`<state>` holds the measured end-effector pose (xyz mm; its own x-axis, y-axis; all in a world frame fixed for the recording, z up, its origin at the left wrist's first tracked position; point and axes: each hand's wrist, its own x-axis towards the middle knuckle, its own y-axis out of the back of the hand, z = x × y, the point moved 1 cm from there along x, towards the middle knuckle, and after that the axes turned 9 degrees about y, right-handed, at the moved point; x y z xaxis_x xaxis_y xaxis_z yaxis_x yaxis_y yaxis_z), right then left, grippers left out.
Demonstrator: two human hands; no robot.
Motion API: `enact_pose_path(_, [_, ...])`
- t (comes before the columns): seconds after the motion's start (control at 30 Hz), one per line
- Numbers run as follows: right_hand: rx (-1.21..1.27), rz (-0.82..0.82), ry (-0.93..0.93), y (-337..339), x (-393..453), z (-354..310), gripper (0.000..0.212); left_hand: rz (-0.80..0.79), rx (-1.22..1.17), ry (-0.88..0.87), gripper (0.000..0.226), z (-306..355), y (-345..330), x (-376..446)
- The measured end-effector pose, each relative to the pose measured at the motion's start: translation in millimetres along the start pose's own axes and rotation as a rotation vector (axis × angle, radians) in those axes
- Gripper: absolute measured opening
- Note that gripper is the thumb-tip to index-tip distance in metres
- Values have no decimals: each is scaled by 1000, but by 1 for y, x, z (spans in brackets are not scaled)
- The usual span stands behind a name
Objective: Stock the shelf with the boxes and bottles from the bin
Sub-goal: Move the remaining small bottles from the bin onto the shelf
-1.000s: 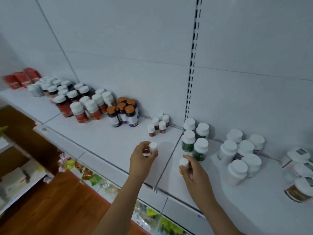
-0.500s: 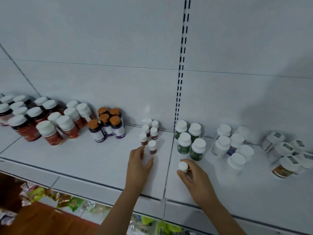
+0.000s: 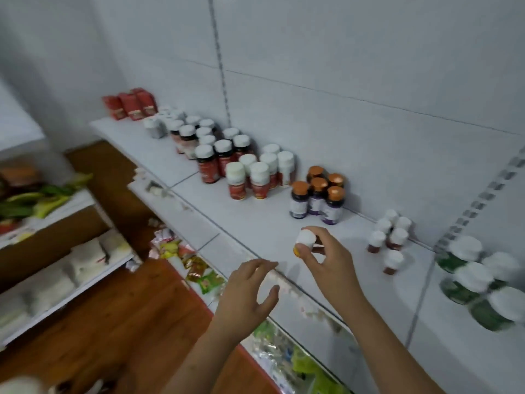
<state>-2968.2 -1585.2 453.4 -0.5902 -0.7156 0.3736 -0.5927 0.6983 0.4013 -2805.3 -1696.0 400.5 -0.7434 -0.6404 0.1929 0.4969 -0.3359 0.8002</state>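
Shelf [image 3: 255,223] well stocked already — I count several bottle groups along back wall; bin not in view, so remaining stock unknown. Right hand [image 3: 326,257] pinches small white-capped bottle [image 3: 305,240] at fingertips, above shelf front. Left hand [image 3: 247,291] empty, fingers loosely spread — just below-left of bottle. Small-bottle cluster [image 3: 389,234] right of right hand.

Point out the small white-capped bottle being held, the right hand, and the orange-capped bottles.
small white-capped bottle [image 3: 305,239], head view, on its cap.
right hand [image 3: 329,258], head view, mid-hand.
orange-capped bottles [image 3: 318,194], head view, middle bottle.
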Motion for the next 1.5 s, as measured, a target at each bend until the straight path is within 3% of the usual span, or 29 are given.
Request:
enact_pose_path(0.4, [144, -321, 139, -199, 107, -42, 22, 143, 162, 389, 54, -150, 105, -6])
enact_pose_path(0.8, [130, -354, 123, -386, 297, -22, 23, 19, 263, 520, 62, -326, 187, 171])
enact_pose_path(1.17, [43, -329, 81, -530, 431, -27, 30, 38, 214, 442, 61, -484, 261, 313])
enact_pose_path(1.5, [50, -23, -71, -650, 530, -28, 24, -7, 197, 108, 51, -626, 314, 487])
